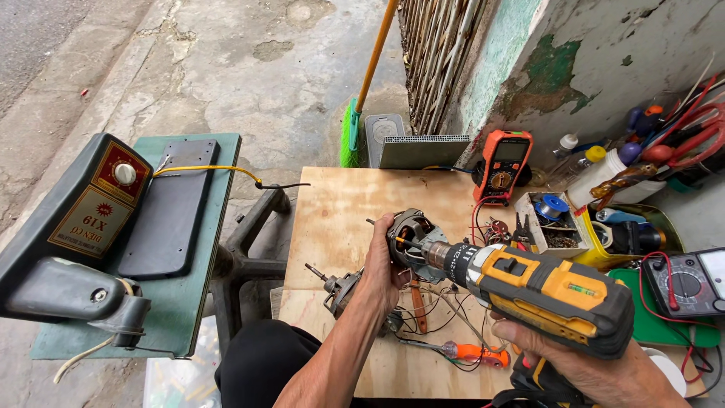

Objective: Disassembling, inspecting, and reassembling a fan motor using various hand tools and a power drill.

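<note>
Two bare hands work above the plywood tabletop (pixel 340 204). The left hand (pixel 381 264) has its grip closed around the grey metal electric motor with copper windings (pixel 411 236), held just above the tabletop. The right hand (pixel 585 363), partly cut off by the lower frame edge, has its grip wrapped on the yellow-and-black cordless drill (pixel 544 291). The drill's chuck meets the motor; the bit is hidden. An orange-handled screwdriver (pixel 472 352) lies below among tangled wires.

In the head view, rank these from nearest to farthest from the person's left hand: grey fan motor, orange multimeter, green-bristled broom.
1. Grey fan motor: gripped in the left hand.
2. Orange multimeter: right of the hand, at the table's back.
3. Green-bristled broom: beyond the table, on the pavement.
</note>
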